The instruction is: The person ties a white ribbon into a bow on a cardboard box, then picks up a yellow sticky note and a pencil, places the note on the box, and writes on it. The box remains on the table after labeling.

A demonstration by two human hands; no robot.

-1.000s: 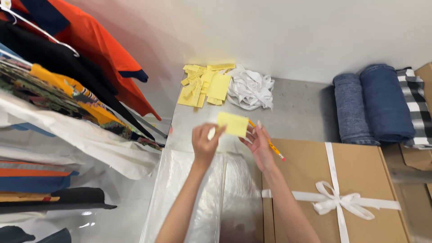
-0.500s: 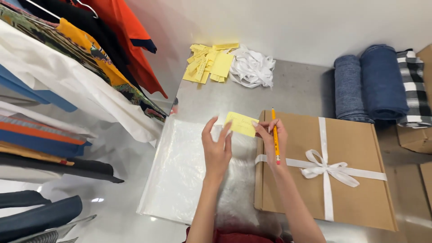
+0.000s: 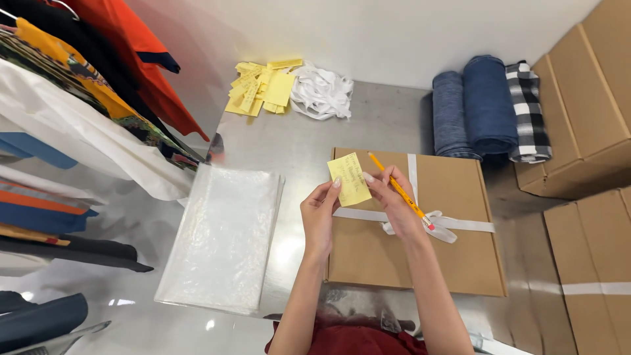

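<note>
Both hands hold a small yellow paper note [image 3: 350,178] with handwriting, above the near left corner of a flat brown cardboard box [image 3: 447,263]. My left hand [image 3: 320,213] pinches the note's lower left edge. My right hand [image 3: 396,204] pinches its right edge and also carries a yellow pencil [image 3: 399,191], which lies across the fingers with its pink eraser end toward me. The box is tied with a white ribbon [image 3: 453,225] crossed into a bow.
A stack of clear plastic bags [image 3: 223,236] lies left of the box. Yellow notes [image 3: 263,87] and a white ribbon pile [image 3: 322,92] sit at the back. Rolled fabrics [image 3: 486,108] and more brown boxes [image 3: 585,112] stand right. Hanging clothes [image 3: 79,105] fill the left.
The view has shifted, so the box now sits under my hands. The note and pencil have come nearer to me and over the box's corner. Both hands still hold the note.
</note>
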